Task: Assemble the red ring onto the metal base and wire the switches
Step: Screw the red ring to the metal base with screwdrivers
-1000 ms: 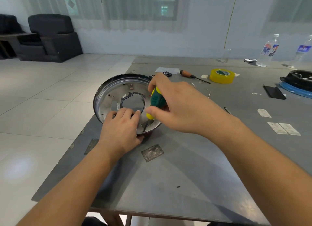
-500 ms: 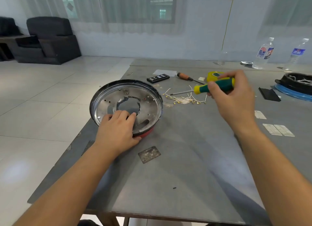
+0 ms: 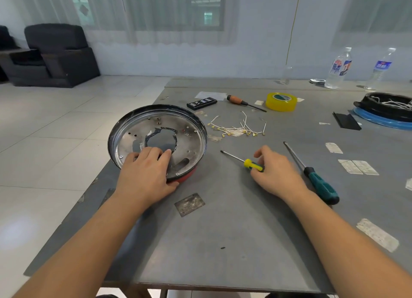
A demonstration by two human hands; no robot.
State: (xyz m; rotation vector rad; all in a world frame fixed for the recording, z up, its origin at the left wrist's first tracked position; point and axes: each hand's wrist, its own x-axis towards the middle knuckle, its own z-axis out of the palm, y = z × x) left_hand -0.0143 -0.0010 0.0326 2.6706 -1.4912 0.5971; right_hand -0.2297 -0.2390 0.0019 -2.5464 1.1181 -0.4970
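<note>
Lowered, yellow-collared screwdriver (image 3: pixel 247 163) lies on dull grey tabletop (image 3: pixel 223 226).

A roll of yellow tape (image 3: pixel 281 101) lies on the grey table (image 3: pixel 223 242) at about one o'clock, an orange-handled screwdriver (image 3: pixel 244 103) just beside it toward twelve. Two water bottles (image 3: pixel 338 69) stand at two o'clock. A long teal-handled screwdriver (image 3: pixel 312 174) lies at three o'clock. A black armchair (image 3: pixel 59 54) sits at ten o'clock.

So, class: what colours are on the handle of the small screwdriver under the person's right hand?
Yellow and green on the small screwdriver; the head view, the only one, shows it.
</note>
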